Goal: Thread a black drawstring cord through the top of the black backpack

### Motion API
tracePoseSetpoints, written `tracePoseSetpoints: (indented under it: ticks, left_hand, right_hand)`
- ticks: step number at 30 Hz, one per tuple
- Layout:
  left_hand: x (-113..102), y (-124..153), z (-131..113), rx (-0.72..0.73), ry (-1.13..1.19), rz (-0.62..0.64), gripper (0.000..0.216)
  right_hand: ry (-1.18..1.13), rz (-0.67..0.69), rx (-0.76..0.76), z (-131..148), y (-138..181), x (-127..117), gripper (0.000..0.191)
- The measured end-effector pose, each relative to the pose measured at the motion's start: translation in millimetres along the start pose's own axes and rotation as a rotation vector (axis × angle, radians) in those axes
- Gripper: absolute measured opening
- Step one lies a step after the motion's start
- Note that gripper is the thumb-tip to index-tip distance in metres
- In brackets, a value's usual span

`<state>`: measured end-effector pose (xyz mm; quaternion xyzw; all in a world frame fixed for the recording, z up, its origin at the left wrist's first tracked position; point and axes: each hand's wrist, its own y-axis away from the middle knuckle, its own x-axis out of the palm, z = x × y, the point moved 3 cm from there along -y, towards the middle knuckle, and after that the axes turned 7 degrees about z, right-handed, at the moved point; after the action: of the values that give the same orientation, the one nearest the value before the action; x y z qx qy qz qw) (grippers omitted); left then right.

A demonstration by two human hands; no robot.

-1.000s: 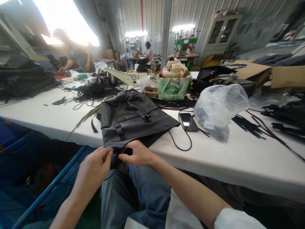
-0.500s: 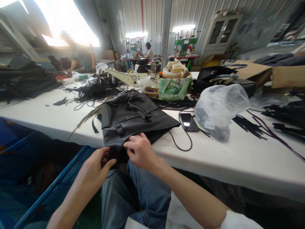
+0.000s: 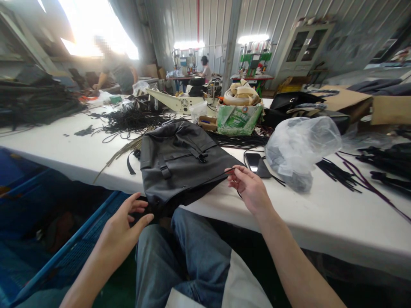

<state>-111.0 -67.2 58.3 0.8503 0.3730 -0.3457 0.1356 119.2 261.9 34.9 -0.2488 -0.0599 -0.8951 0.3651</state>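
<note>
The black bag lies flat on the white worktable, its near end hanging over the table's front edge toward the person's lap. Its long axis runs from that overhanging end away from the person, toward the far side of the table. A thin black cord runs along the bag's right border.

The right hand sits at the bag's right corner, thumb and forefinger pinched together on the cord. The left hand is at the bag's near left corner, below the table edge, fingers spread and loosely curled; whether it grips the hanging fabric cannot be told, since that part is dark and partly hidden. The right hand is the nearer one to the cord; the left hand is the nearer one to the overhanging end.

Right of the bag, just beyond the right hand, lies a smartphone, and past it a crumpled clear plastic bag. Behind the bag stands a green carton of webbing rolls. Left of the bag lies a tangle of black cords. The table surface in front of the right hand, to the right of the bag, is bare.
</note>
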Motion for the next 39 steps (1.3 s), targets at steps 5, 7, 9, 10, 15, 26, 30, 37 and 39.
tracePoseSetpoints:
  ticks: [5, 7, 9, 10, 15, 26, 30, 37, 39]
  left_hand:
    - [-5.4, 1.1, -4.4, 0.074, 0.081, -0.110, 0.072]
    - [-7.7, 3.5, -7.6, 0.112, 0.084, -0.127, 0.067]
    - [-9.6, 5.7, -12.8, 0.144, 0.072, -0.136, 0.061]
    - [-9.8, 6.3, -16.1, 0.156, 0.060, -0.140, 0.057]
    - [8.1, -1.0, -40.5, 0.316, -0.076, -0.109, 0.042]
    - [57.3, -29.2, -97.0, 0.701, -0.735, -0.004, 0.023]
    - [61.3, -28.6, -101.8, 0.760, -0.814, 0.025, 0.027]
    - [59.6, -47.4, -93.6, 0.675, -0.481, -0.016, 0.026]
    - [57.7, -52.4, -92.1, 0.634, -0.407, -0.014, 0.026]
  right_hand:
    - [-0.360, 0.005, 0.171, -8.3, -1.4, -4.4, 0.023]
    - [-0.408, 0.027, 0.169, -10.0, -2.1, -3.5, 0.019]
    - [-0.392, 0.051, 0.126, -10.3, -1.6, -1.7, 0.019]
    - [-0.366, 0.059, 0.107, -10.6, -0.4, -0.1, 0.021]
    - [-0.261, 0.085, 0.102, -17.3, 15.9, 16.5, 0.041]
    - [0.358, 0.090, -0.084, -14.9, 45.2, 26.6, 0.038]
    - [0.551, 0.135, -0.152, -14.6, 50.0, 39.2, 0.034]
    - [0.789, 0.345, -0.167, -32.2, 45.5, 83.5, 0.020]
    - [0.957, 0.304, -0.220, -36.9, 40.5, 90.1, 0.017]
